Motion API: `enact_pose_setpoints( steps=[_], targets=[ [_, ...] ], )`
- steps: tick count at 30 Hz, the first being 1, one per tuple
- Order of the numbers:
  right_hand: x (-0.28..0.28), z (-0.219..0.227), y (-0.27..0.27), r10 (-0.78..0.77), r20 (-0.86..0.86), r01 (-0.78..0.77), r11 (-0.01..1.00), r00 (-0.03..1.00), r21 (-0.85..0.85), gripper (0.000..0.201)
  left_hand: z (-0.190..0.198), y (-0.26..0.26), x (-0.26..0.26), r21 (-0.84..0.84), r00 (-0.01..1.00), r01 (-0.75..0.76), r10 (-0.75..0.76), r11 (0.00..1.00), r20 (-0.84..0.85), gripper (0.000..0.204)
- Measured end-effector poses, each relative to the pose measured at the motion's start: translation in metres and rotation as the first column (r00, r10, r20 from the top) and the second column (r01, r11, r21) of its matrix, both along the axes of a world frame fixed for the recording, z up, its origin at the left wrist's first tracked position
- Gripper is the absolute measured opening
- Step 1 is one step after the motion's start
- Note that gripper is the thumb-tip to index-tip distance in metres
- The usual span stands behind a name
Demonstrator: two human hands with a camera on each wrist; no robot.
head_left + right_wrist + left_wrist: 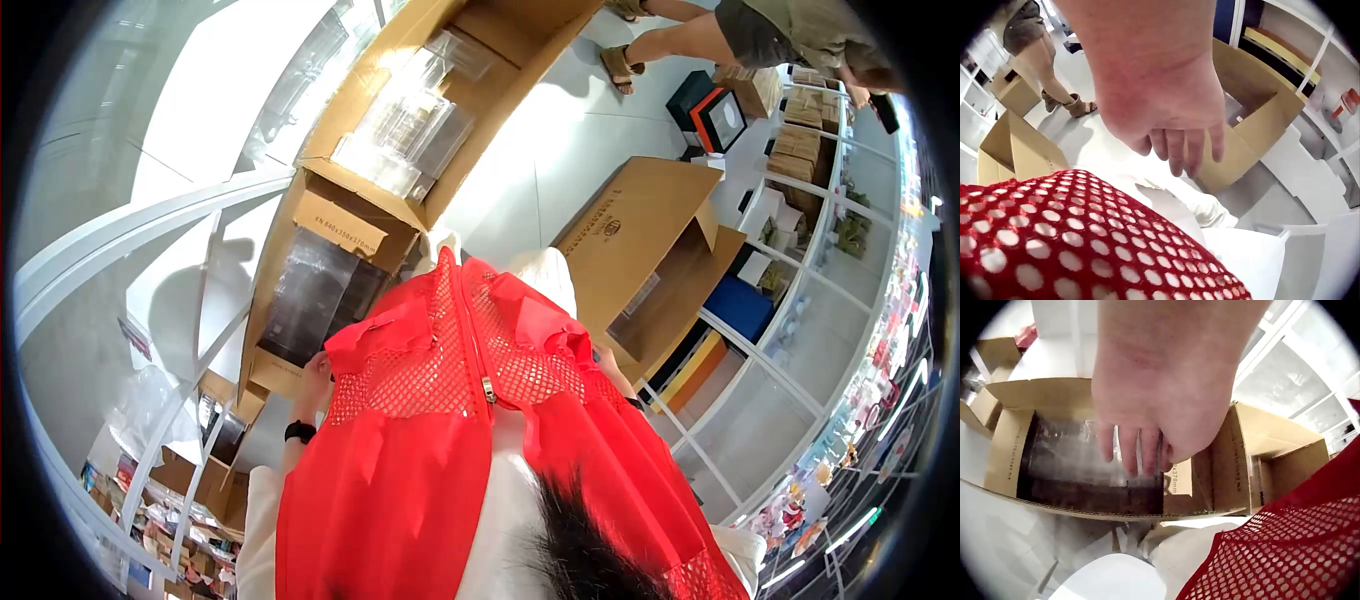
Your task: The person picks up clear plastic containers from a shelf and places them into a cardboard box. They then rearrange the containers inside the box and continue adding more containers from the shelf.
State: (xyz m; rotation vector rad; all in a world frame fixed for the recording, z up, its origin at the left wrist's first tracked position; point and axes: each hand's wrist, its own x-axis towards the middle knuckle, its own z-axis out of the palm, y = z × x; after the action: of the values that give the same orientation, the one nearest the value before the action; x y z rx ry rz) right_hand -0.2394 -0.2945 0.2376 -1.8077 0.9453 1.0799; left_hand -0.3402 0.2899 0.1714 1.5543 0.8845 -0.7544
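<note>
A red garment with mesh panels point(400, 380) and a front zipper point(488, 390) spreads over the camera wearer's body and white-clothed legs. At its left edge is my left hand point(318, 375), partly hidden by the fabric. The left wrist view shows this hand point(1157, 419) with fingers loosely extended, holding nothing, seen against a cardboard box. Only part of my right hand point(610, 368) shows beyond the garment's right edge. In the right wrist view that hand point(1163, 119) has its fingers hanging relaxed and holds nothing, above red mesh point(1085, 231).
Open cardboard boxes point(345, 172) with clear plastic items stand at left and ahead; another box point(625, 215) is at right. White shelving point(790, 385) lines the right side. Another person's leg point(680, 42) is at top right. Black fur point(590, 550) shows at the bottom.
</note>
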Motion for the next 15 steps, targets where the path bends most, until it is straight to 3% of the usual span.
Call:
enact_pose_setpoints(
  steps=[5,7,15],
  targets=[
    [-0.012,-0.018,-0.016,0.001,-0.052,-0.001,1.0,0.999,0.011,0.037,-0.007,0.003,0.001,0.053,0.999,0.041,-0.042,0.998,0.016,0.027],
    [-0.023,-0.031,-0.021,-0.203,-0.093,0.207,0.978,0.975,0.04,0.038,-0.006,0.007,-0.008,0.108,0.994,0.107,-0.108,0.988,0.003,0.026],
    [-0.043,-0.035,-0.013,-0.227,-0.026,0.228,0.972,0.973,0.057,0.04,-0.005,0.017,-0.007,0.215,0.951,0.308,-0.308,0.927,-0.036,0.026]
  ],
)
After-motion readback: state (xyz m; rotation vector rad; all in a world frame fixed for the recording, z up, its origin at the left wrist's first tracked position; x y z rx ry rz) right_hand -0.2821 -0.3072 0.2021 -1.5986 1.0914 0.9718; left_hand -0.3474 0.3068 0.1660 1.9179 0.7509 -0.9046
